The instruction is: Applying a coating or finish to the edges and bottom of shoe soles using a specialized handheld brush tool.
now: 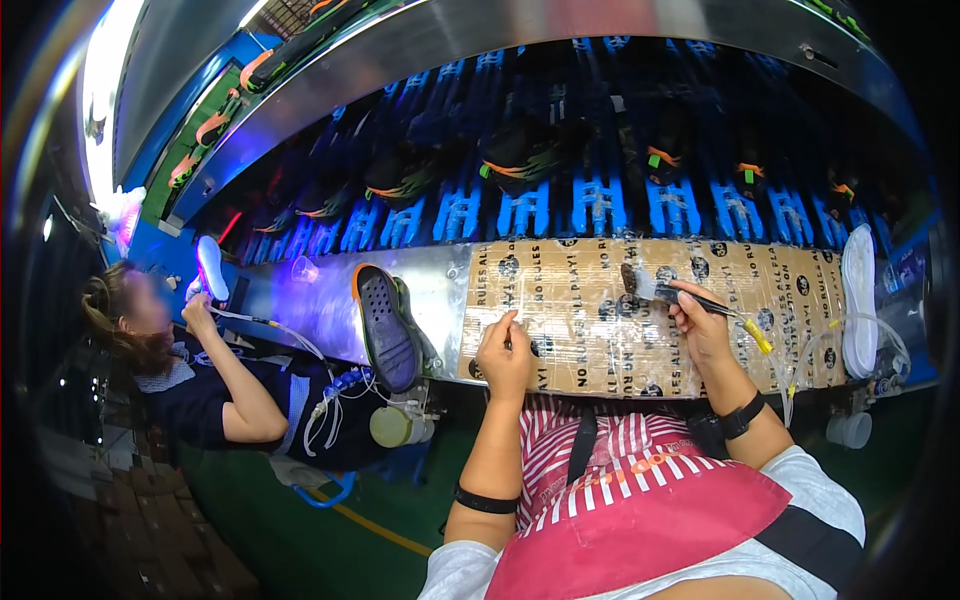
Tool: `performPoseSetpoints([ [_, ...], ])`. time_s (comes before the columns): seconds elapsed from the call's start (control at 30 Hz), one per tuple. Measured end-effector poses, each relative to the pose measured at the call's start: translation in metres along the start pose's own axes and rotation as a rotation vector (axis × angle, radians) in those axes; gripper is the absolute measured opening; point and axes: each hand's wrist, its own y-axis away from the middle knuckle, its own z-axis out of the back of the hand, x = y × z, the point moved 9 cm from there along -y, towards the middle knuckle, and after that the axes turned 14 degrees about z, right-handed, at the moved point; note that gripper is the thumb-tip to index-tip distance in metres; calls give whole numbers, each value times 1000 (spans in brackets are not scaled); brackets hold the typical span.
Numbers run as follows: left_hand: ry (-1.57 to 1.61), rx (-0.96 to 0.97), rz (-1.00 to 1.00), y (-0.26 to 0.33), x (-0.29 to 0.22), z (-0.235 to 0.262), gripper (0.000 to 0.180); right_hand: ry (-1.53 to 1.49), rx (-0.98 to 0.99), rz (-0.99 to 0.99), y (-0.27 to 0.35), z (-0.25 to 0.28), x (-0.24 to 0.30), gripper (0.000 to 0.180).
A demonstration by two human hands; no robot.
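Note:
My right hand grips a brush with a dark handle, a pale metal collar and dark bristles. A yellow fitting joins the handle's end to a thin clear hose. The bristles hover over or touch the printed cardboard covering the bench; I cannot tell which. My left hand is closed above the cardboard's front edge, fingers curled together; what they hold, if anything, is hidden. To its left lies a dark shoe with a row of holes and an orange rim. A white sole lies at the right end.
Behind the bench runs a conveyor with blue racks carrying dark shoes. At left, a co-worker's hand holds a white sole. Pale containers and hoses hang at the bench's front edge.

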Motion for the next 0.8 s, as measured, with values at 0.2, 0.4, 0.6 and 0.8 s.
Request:
performPoseSetpoints([
  [0.2, 18, 0, 11, 0, -1, 0, 18, 3, 1, 1, 0, 0, 1, 29],
  [0.4, 43, -1, 6, 1, -1, 0, 19, -4, -9, -3, 0, 0, 1, 28],
  [0.6, 30, 4, 0, 1, -4, 0, 19, -12, -14, -14, 0, 0, 1, 28],
  [0.8, 24, 12, -6, 1, 2, -1, 20, 12, 3, -14, -1, 0, -1, 27],
])
